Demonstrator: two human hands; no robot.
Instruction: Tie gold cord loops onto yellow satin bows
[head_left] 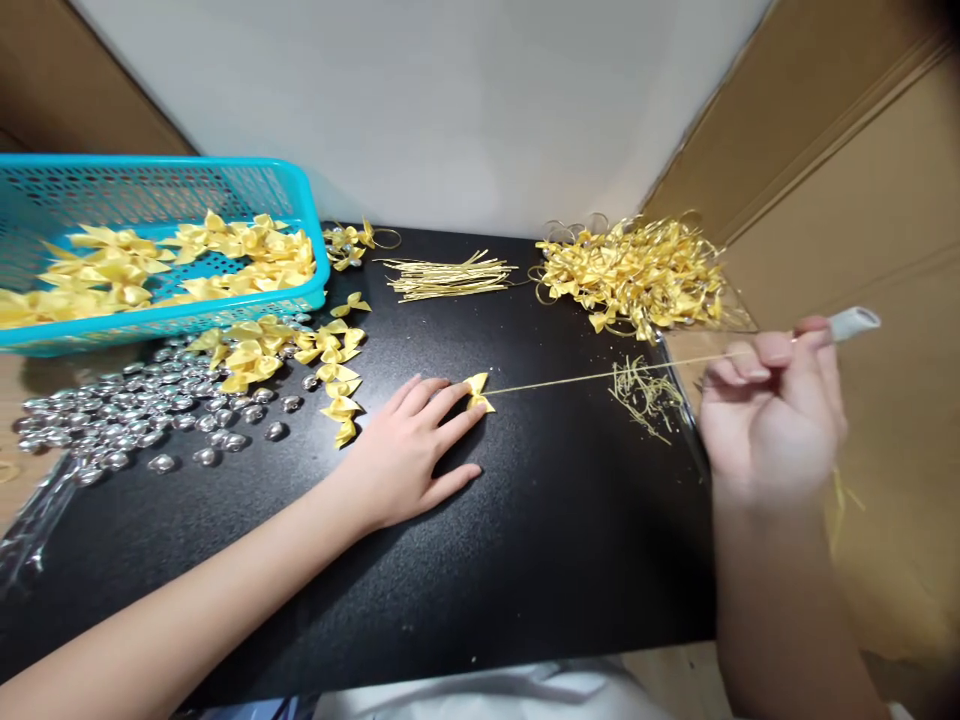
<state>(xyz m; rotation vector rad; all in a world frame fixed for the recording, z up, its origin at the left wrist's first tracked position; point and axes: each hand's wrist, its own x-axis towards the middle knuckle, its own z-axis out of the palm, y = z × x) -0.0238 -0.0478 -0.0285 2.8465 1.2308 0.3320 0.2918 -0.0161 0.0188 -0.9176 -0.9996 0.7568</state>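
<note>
My left hand (412, 440) lies flat on the black table with its fingers stretched out and spread. Two of its fingertips press a small yellow ribbon bow (478, 388) against the tabletop. From that bow a thin golden thread (555, 384) runs taut to the right. My right hand (784, 410), raised beyond the table's right side, is closed with the thread pinched in its fingers. A whitish tube-like piece (856, 322) sticks out past those fingertips; I cannot tell what it is.
A turquoise basket (319, 240) of yellow bows stands back left. Silver beads (127, 410) and loose bows (255, 350) lie before it. Golden cord pieces (450, 277), a heap of finished-looking bow loops (637, 270) and thread scraps (646, 398) lie farther right. Cardboard (862, 200) borders the right.
</note>
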